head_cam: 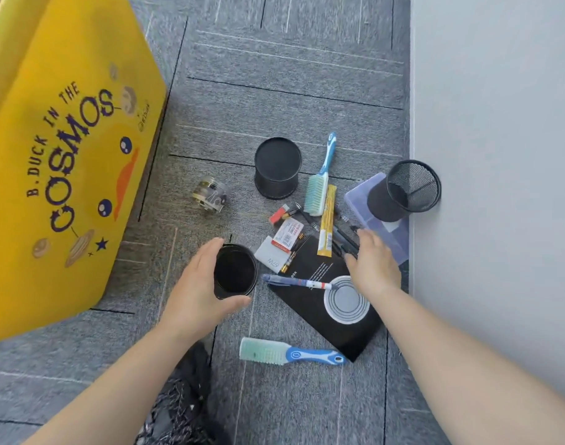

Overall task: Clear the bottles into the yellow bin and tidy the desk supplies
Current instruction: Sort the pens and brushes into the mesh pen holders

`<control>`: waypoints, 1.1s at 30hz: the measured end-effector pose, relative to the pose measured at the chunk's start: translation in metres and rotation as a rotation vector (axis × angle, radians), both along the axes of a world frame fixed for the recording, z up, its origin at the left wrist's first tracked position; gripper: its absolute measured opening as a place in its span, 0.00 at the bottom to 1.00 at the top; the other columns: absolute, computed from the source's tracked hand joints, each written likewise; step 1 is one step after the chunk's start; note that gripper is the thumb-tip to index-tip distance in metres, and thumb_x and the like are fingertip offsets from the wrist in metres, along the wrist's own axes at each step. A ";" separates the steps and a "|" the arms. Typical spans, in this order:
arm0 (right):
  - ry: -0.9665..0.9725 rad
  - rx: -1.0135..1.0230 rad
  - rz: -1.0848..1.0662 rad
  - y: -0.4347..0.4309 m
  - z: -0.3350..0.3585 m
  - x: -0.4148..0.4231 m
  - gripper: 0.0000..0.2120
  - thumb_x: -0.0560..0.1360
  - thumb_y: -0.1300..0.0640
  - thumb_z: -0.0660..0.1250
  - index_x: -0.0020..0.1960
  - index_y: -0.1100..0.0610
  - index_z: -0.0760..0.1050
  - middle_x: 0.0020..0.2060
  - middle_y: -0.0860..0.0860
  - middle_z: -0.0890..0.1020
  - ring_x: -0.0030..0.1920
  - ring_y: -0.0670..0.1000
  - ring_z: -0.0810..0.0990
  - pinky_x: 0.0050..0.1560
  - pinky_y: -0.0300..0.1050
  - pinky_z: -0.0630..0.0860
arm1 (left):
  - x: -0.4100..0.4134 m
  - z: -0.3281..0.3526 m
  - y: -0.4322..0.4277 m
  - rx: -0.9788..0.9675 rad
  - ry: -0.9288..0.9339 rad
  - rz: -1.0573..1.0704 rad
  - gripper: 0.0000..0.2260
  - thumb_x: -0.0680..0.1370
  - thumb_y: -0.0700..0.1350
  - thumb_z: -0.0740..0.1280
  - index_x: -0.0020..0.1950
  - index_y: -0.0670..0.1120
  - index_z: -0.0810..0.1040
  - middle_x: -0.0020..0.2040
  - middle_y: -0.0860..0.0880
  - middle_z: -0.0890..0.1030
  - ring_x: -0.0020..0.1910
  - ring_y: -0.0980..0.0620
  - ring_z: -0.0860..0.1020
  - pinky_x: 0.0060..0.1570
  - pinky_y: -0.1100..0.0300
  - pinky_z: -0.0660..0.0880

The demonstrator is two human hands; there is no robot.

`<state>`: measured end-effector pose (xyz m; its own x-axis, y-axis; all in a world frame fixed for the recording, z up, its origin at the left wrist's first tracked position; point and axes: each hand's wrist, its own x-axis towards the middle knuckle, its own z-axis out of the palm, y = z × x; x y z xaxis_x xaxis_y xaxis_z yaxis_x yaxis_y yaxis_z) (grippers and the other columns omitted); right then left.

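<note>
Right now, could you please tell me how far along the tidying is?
Early on. Done: nothing plainly; the inside of the bin is out of view. In hand: the left hand grips a pen cup while the right hand touches loose pens. Left: a clear jar lying by the bin, two brushes, a notebook, cards and two more cups are scattered on the carpet.

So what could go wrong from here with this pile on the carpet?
The mesh holder leans tilted on the clear box; the right-hand grip, open over the pens beside it, might knock it over.
The left-hand grip holds the black cup by its side only; it could slip.
The blue pen lies loose on the notebook and may roll off.
</note>
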<state>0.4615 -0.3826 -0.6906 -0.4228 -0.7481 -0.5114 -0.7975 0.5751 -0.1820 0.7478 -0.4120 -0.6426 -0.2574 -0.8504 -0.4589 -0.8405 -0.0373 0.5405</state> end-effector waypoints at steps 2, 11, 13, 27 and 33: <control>0.003 0.002 -0.027 -0.008 -0.001 -0.001 0.29 0.77 0.52 0.66 0.74 0.55 0.59 0.73 0.52 0.64 0.71 0.57 0.63 0.65 0.53 0.67 | 0.000 -0.001 0.000 0.012 0.005 0.011 0.48 0.66 0.54 0.77 0.77 0.52 0.51 0.77 0.56 0.55 0.75 0.57 0.54 0.72 0.58 0.54; -0.027 0.031 -0.096 -0.010 -0.013 -0.005 0.22 0.77 0.52 0.67 0.69 0.54 0.68 0.64 0.55 0.73 0.64 0.59 0.71 0.56 0.54 0.72 | 0.001 -0.003 0.000 0.020 0.017 0.023 0.48 0.66 0.54 0.77 0.77 0.53 0.52 0.77 0.56 0.56 0.75 0.57 0.54 0.73 0.56 0.55; -0.035 -0.004 -0.144 -0.007 -0.014 -0.006 0.20 0.78 0.54 0.64 0.69 0.52 0.68 0.65 0.55 0.73 0.64 0.59 0.71 0.55 0.54 0.72 | 0.001 -0.003 0.000 0.019 0.018 0.022 0.47 0.66 0.54 0.77 0.77 0.53 0.52 0.77 0.56 0.56 0.75 0.56 0.54 0.73 0.56 0.56; -0.006 0.089 -0.070 0.010 -0.010 -0.025 0.19 0.74 0.53 0.69 0.63 0.55 0.73 0.59 0.55 0.76 0.59 0.60 0.75 0.54 0.52 0.74 | 0.000 -0.001 0.000 0.025 0.012 0.025 0.47 0.66 0.53 0.77 0.77 0.52 0.53 0.76 0.55 0.57 0.75 0.56 0.55 0.73 0.57 0.55; -0.023 0.164 -0.008 -0.002 -0.016 -0.021 0.15 0.75 0.58 0.68 0.60 0.54 0.69 0.54 0.55 0.78 0.53 0.59 0.77 0.44 0.50 0.74 | 0.000 -0.001 -0.001 0.029 0.007 0.014 0.47 0.66 0.54 0.77 0.77 0.52 0.52 0.77 0.54 0.56 0.75 0.55 0.55 0.72 0.58 0.55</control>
<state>0.4401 -0.3845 -0.7069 -0.4154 -0.6507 -0.6356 -0.7895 0.6050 -0.1035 0.7475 -0.4126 -0.6437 -0.2488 -0.8403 -0.4817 -0.8360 -0.0649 0.5449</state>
